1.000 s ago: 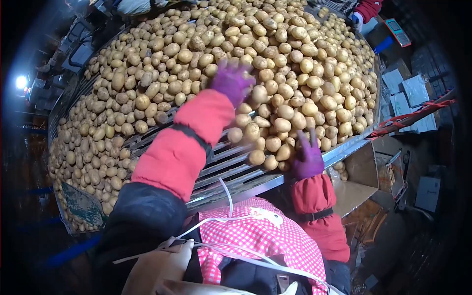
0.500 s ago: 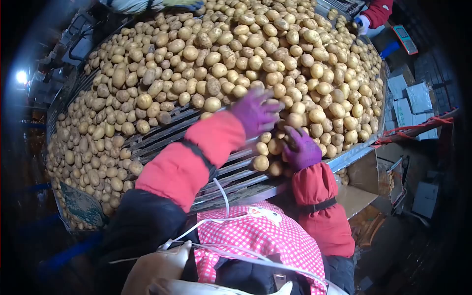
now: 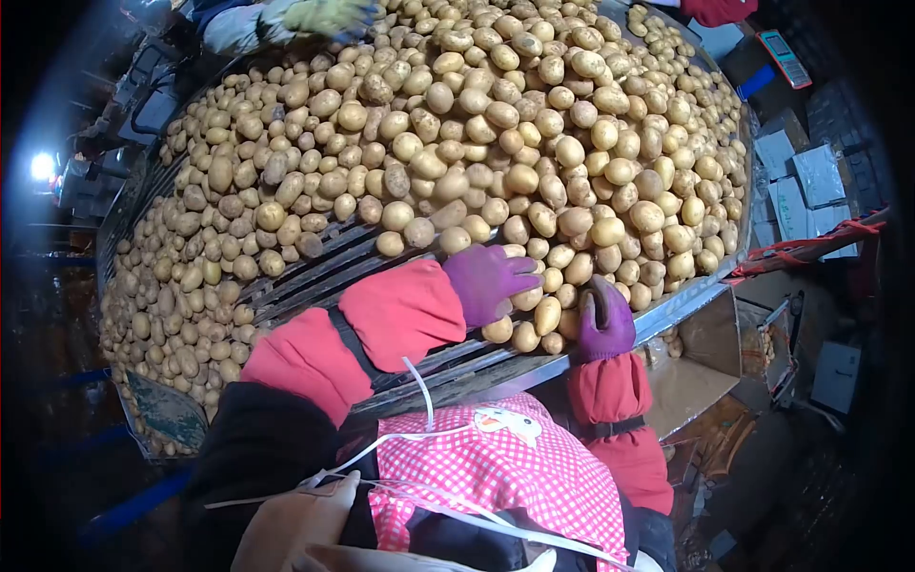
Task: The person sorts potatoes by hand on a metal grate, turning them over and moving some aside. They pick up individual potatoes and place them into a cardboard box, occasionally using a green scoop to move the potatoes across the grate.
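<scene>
A big heap of potatoes (image 3: 448, 143) covers most of a slatted metal table (image 3: 334, 253). My left hand (image 3: 491, 283), in a purple glove, lies with its fingers stretched out against potatoes at the near edge of the heap. Close to the table's front rim is my right hand (image 3: 607, 324), gloved the same way. Its thumb and fingers are apart, with no potato visible between them, and it is beside the nearest potatoes. A few loose potatoes (image 3: 525, 337) sit on the slats between my two hands.
An open cardboard box (image 3: 701, 367) stands below the front rim at right, with potatoes inside. Red straps (image 3: 810, 246) stretch along the right side. Across the heap are another person's gloved hand (image 3: 324, 16) and a red sleeve (image 3: 720, 10). A handheld device (image 3: 783, 59) lies far right.
Both my hands have come nearer to my body, and potatoes around them have shifted toward the front rim. The other person's gloved hand at the top left shows more now.
</scene>
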`<state>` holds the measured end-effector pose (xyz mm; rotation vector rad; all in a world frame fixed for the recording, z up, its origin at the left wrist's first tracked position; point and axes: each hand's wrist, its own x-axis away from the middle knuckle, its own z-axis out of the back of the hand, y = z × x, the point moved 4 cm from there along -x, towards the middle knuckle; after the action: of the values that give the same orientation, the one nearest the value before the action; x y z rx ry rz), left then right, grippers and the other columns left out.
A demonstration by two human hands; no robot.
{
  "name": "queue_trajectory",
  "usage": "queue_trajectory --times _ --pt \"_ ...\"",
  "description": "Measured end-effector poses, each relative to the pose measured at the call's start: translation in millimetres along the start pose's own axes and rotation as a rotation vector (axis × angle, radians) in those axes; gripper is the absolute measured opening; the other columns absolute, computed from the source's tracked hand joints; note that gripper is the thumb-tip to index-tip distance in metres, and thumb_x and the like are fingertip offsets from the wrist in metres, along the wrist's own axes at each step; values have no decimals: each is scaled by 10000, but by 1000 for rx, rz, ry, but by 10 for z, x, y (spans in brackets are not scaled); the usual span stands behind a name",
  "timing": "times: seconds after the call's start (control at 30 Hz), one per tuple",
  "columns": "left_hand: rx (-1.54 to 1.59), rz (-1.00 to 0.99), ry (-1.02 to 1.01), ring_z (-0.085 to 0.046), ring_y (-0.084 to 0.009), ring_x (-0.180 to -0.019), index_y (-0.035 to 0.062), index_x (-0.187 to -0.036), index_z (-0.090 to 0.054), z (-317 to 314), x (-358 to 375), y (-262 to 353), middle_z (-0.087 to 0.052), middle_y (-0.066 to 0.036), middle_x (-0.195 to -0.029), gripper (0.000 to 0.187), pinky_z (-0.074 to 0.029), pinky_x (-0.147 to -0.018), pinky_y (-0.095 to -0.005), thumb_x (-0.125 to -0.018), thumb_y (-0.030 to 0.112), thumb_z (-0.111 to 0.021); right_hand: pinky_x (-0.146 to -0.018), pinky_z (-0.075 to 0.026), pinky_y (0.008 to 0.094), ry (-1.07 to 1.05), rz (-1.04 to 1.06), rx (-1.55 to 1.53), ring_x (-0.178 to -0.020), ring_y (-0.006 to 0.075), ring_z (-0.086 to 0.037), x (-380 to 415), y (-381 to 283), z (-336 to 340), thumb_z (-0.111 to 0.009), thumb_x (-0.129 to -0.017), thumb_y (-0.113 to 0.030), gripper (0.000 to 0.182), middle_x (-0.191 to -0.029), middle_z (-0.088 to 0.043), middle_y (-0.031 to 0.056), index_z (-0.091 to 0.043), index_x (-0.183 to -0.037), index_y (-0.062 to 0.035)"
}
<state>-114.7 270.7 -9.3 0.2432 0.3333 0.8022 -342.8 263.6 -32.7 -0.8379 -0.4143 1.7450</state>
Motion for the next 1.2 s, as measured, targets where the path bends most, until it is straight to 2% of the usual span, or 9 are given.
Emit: queue_trajectory --times 0.13,0.27,0.3,0.4,0.6,0.67,0.93,1.13,1.2 --pt "160 144 -39 -650 -295 -812 84 -1216 -598 -8 -158 36 -675 -134 -1035 353 -520 -729 -438 -891 221 -626 -897 -544 398 -14 -9 -8 -1015 315 -681 -6 5 1 -679 -847 -107 300 -1095 -697 156 -686 -1145 -66" --pt "826 501 -355 -647 -278 -823 90 -1193 -612 -267 -330 -122 -664 -112 -1015 323 -515 -704 -419 -933 280 -598 -893 -544 399 -15 13 -12 -1006 321 -680 -31 18 13 -686 -838 -118 302 -1090 -697 156 -686 -1134 -63" --pt "552 453 -468 -658 -283 -917 151 -1246 -601 -166 -456 -111 -663 -93 -1109 361 -526 -753 -418 -940 342 -583 -890 -545 400 -13 11 -3 -1004 322 -681 -19 30 45 -685 -837 -118 303 -1088 -697 157 -686 -1135 -62" --pt "1133 922 -386 -627 -264 -706 71 -1167 -617 -134 -313 -42 -669 -116 -889 311 -490 -607 -413 -931 273 -597 -881 -548 403 -18 24 -4 -995 323 -684 -27 -8 41 -682 -836 -120 307 -1083 -698 158 -685 -1137 -59" --pt "98 415 -445 -667 -333 -892 126 -1384 -476 -179 -76 -25 -622 -187 -1159 477 -527 -741 -449 -963 347 -523 -884 -547 405 -18 59 -24 -1001 319 -685 -19 1 53 -678 -839 -121 292 -1084 -698 166 -693 -1121 -47" --pt "-80 431 -514 -653 -345 -1014 195 -1414 -474 -82 -49 49 -549 -189 -1304 486 -528 -832 -447 -963 376 -491 -885 -547 403 -13 62 -25 -1001 318 -685 -32 9 51 -678 -842 -126 288 -1083 -698 164 -694 -1118 -45" --pt "-149 505 -532 -645 -307 -1027 183 -1361 -524 -389 -83 32 -612 -171 -1224 426 -509 -874 -407 -968 343 -488 -907 -536 406 -48 76 -21 -1022 318 -671 24 127 -6 -676 -843 -154 323 -1100 -690 144 -675 -1160 -94" --pt "330 587 -215 -639 -278 -1036 174 -1322 -561 -1213 512 -527 -659 -158 -1164 385 -494 -906 -377 -973 318 -486 -953 -517 396 -85 99 -61 -1073 306 -649 44 111 25 -645 -787 -84 389 -1133 -680 128 -666 -1175 -103" --pt "242 328 -359 -649 -300 -1034 111 -1295 -566 -227 349 -106 -642 -143 -1206 416 -514 -892 -385 -895 218 -606 -959 -516 397 -126 99 -70 -1077 309 -645 16 148 26 -632 -769 -64 409 -1134 -678 130 -665 -1175 -101"
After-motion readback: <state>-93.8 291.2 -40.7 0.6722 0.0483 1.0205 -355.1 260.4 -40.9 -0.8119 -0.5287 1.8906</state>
